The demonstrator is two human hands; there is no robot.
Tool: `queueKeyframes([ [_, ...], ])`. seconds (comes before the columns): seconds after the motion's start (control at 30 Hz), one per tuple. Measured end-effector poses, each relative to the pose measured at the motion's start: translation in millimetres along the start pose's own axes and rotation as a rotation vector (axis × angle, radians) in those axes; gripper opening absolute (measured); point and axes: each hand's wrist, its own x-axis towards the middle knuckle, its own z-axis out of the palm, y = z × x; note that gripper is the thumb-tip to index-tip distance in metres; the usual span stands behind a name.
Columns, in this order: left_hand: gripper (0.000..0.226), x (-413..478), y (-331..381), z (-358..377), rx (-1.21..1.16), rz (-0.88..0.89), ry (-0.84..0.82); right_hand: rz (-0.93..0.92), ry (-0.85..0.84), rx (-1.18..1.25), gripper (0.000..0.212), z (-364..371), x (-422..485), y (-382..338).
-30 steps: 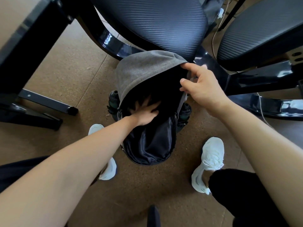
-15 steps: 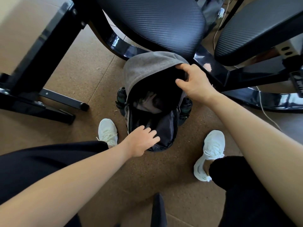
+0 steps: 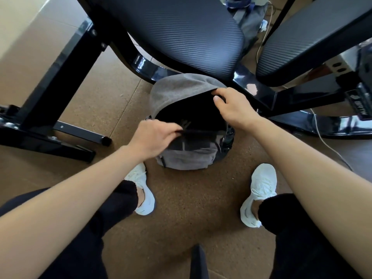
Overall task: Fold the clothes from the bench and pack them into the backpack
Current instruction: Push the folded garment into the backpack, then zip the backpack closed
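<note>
A grey backpack [image 3: 187, 158] stands on the floor between my feet, under the black padded bench [image 3: 181, 31]. Its grey top flap [image 3: 179, 91] is lifted back, and the inside is dark. My right hand [image 3: 231, 105] pinches the flap's edge at the upper right of the opening. My left hand [image 3: 153, 135] grips the near rim of the opening by its dark zipper edge. What lies inside the bag is hidden in shadow.
Black bench legs [image 3: 66, 77] stand at the left and a second padded seat [image 3: 314, 37] at the right. A white cable [image 3: 322, 135] trails over the brown floor. My white shoes [image 3: 143, 190] flank the bag. More fabric [image 3: 247, 17] lies behind the bench.
My left hand came out of the bag, dropped back, then rose to grip the near rim. The front of the bag is pulled up. My right hand stays on the flap.
</note>
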Motion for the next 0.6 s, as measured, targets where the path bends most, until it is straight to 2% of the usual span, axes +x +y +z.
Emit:
queueKeyframes([
  [0.1, 0.024, 11.2, -8.2, -15.5, -0.054, -0.217, 0.227, 0.000, 0.039, 0.022, 0.038, -0.4, 2.7, -0.4],
  [0.2, 0.022, 14.6, 1.9, -11.3, -0.104, -0.360, 0.197, -0.007, 0.038, 0.028, 0.036, 1.2, 3.4, 0.9],
  [0.43, 0.021, 44.7, -4.2, -11.6, -0.089, -0.371, 0.040, -0.020, -0.004, 0.122, 0.035, -1.3, 1.9, 6.9],
  [0.53, 0.021, 51.9, -4.3, -5.8, -0.091, -0.338, 0.055, -0.048, -0.035, 0.131, 0.039, -1.0, 0.4, 11.5],
  [0.6, 0.022, 58.1, -4.2, -0.9, -0.031, -0.232, 0.089, -0.061, -0.048, 0.102, 0.041, 0.5, 1.3, 16.0],
])
